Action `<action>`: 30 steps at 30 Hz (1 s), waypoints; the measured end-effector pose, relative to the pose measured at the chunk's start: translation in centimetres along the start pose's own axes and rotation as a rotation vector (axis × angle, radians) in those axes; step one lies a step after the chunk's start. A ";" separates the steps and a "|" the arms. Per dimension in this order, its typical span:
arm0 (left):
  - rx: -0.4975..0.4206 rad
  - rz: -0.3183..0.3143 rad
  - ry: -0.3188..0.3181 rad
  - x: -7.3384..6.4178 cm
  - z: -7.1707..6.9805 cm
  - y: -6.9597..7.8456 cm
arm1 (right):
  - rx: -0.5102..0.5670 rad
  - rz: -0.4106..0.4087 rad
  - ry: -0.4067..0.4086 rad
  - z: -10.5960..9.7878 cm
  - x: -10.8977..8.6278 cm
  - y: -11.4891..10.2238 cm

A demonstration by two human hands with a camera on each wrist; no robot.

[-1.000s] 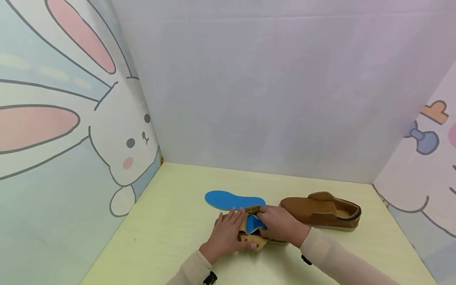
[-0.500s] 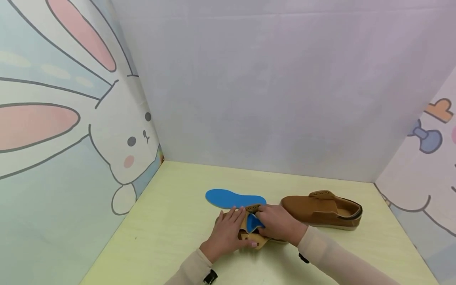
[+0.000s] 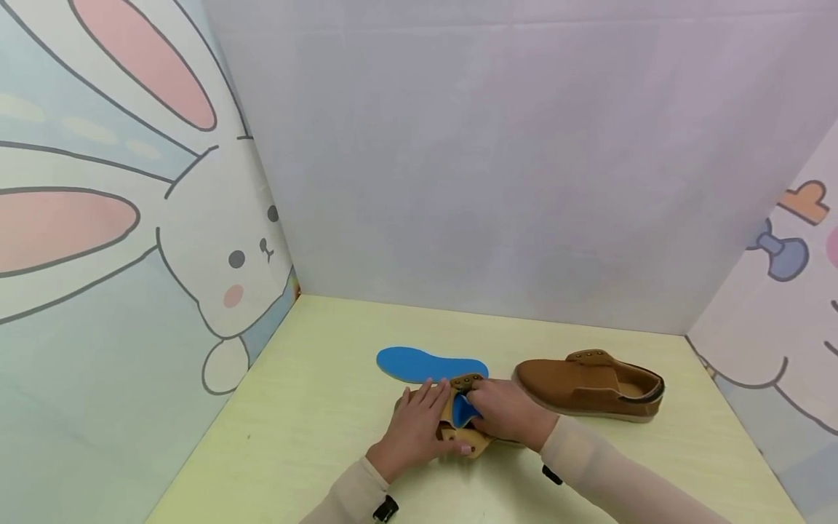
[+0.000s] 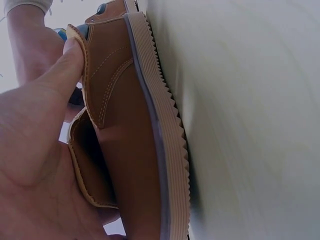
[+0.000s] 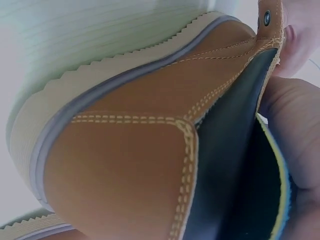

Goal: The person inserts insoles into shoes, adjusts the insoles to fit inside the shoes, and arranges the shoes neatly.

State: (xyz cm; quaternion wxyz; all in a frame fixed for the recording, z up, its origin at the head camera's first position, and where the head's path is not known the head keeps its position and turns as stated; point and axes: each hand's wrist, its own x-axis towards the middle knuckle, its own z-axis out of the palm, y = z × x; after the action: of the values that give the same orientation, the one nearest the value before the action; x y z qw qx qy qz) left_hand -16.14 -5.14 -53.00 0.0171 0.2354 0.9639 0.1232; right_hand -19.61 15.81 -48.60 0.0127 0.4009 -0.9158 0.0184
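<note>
A brown leather shoe without laces stands upright on the table, its far eyelet flap and near flap spread apart. My left hand lies across its front part, fingers extended over the upper. The left thumb presses the near flap outward in the left wrist view. With curled fingers, my right hand grips a blue insole at the shoe's opening. The insole is bent, its yellow-and-blue edge showing in the right wrist view. Its rest is hidden inside the shoe, and the right fingertips are mostly hidden.
A second blue insole lies flat on the pale yellow table behind the shoe. Another brown shoe stands at the back right. A grey-white wall closes the back, and printed rabbit panels stand at the sides.
My right hand has shifted slightly left and toward the shoe with the insole, and less of the blue shows. The left hand stays in place.
</note>
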 end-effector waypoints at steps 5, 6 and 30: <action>0.006 0.001 -0.002 -0.1 -0.1 0.1 | 0.039 -0.004 -0.008 0.2 0.0 0.0; 0.008 0.002 -0.003 -0.1 -0.1 0.1 | 0.041 -0.003 -0.008 0.3 0.0 0.0; -0.021 0.003 0.006 -0.1 -0.4 0.1 | 0.040 -0.029 -0.043 1.0 0.6 0.0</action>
State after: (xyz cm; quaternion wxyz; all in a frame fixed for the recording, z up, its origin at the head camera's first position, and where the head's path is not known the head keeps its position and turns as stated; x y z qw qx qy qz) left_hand -15.98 -5.17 -52.61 0.0162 0.2363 0.9623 0.1341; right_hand -20.04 15.38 -49.59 -0.0146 0.4145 -0.9095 0.0279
